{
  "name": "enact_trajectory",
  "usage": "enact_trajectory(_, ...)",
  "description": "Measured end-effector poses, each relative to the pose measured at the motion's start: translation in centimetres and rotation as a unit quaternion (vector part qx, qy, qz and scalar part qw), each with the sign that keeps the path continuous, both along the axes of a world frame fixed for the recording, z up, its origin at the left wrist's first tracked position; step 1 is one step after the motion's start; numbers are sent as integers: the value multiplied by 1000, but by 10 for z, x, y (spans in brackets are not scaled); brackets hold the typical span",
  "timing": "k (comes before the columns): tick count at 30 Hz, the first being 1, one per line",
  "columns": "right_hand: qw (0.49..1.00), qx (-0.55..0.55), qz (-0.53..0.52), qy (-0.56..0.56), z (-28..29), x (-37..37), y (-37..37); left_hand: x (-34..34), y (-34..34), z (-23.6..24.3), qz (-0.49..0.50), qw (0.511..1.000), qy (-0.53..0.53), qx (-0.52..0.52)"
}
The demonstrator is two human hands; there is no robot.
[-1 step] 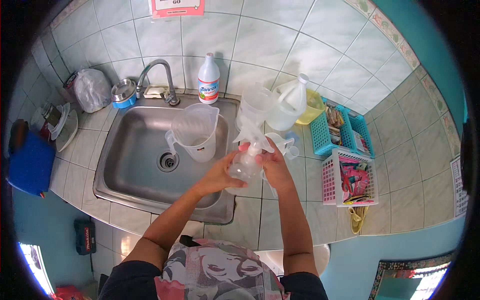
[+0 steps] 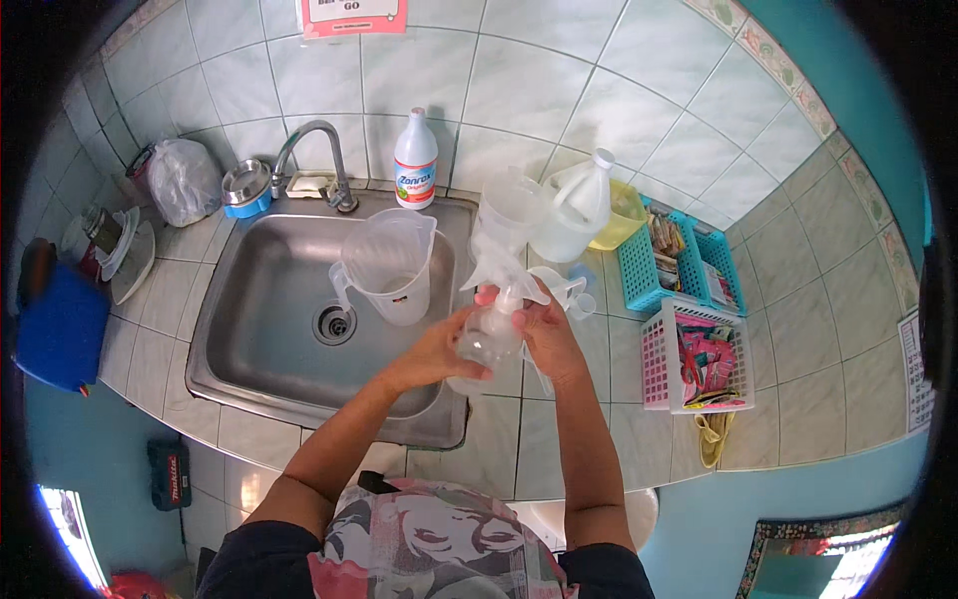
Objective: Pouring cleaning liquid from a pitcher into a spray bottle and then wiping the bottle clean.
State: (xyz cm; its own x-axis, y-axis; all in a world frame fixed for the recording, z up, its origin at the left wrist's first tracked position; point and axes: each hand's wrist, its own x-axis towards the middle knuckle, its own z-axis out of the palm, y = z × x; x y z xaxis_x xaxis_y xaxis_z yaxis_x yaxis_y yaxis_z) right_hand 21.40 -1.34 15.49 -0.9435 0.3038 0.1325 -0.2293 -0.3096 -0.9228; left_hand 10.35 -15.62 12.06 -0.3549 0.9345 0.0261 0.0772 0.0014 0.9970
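Observation:
A clear spray bottle (image 2: pixel 487 337) with a white trigger head (image 2: pixel 495 272) is held upright over the sink's right edge. My left hand (image 2: pixel 444 351) is wrapped round its body, while my right hand (image 2: pixel 549 339) grips the neck just below the trigger. Just left of them a translucent measuring jug (image 2: pixel 389 280) stands in the steel sink (image 2: pixel 254 349). Behind the spray bottle are another translucent container (image 2: pixel 507 200), a large whitish jug (image 2: pixel 571 220) with pale liquid and a small clear measuring cup (image 2: pixel 577 299). A white bottle (image 2: pixel 415 160) stands at the sink's back.
The curved faucet (image 2: pixel 334 145) rises behind the sink. A yellow container (image 2: pixel 624 215), turquoise baskets (image 2: pixel 634 270) and a white basket (image 2: pixel 659 369) line the right counter. A plastic bag (image 2: pixel 185 180), metal tin (image 2: pixel 246 185) and blue item (image 2: pixel 62 319) are at left.

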Motion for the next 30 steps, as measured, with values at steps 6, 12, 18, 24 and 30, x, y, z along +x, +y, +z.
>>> enact_trajectory(6,989,-80,87,86,15,-3,3,-10,-10,15,-212,944,-253,-1)
enact_trajectory(12,982,-119,95,108,5,-12,9,-6,-8,-3,-248,847,-469,28)
enact_trajectory(18,988,-104,67,96,24,-14,0,-11,-6,15,-211,898,-384,46)
enact_trajectory(24,996,-45,-43,62,37,-16,0,-10,3,39,-26,992,-89,89)
enact_trajectory(30,983,17,-175,55,32,-23,-11,-2,13,37,104,983,113,100)
